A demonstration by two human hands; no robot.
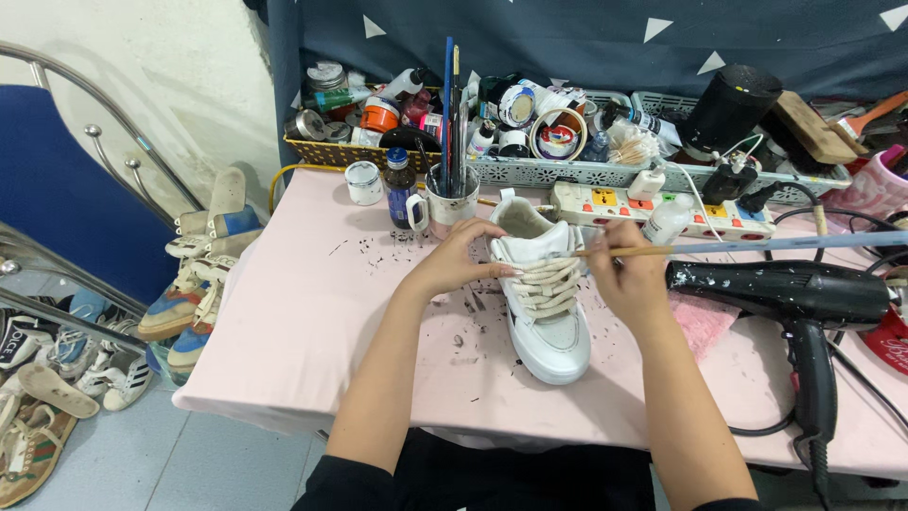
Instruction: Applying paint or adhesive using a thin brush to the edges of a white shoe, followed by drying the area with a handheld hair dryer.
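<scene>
Hands at work on a white leather sneaker with cream laces [547, 303], standing upright mid-table on the pale pink tablecloth [312, 322], toe toward the person. Left hand [461, 257] resting against the sneaker's side near the collar, fingers loosely curved, steadying rather than clamping. Right hand [629, 270] pinched shut around a long thin wooden-handled brush [728, 247], tip reaching across the laces. Dark specks scattered over the cloth around the shoe. Black paint-spattered hair dryer [790, 298] lying just right of the hand. White power strip with coloured switches [662, 210] behind. Speckled mug full of brushes [450, 203] just beyond the left hand.
</scene>
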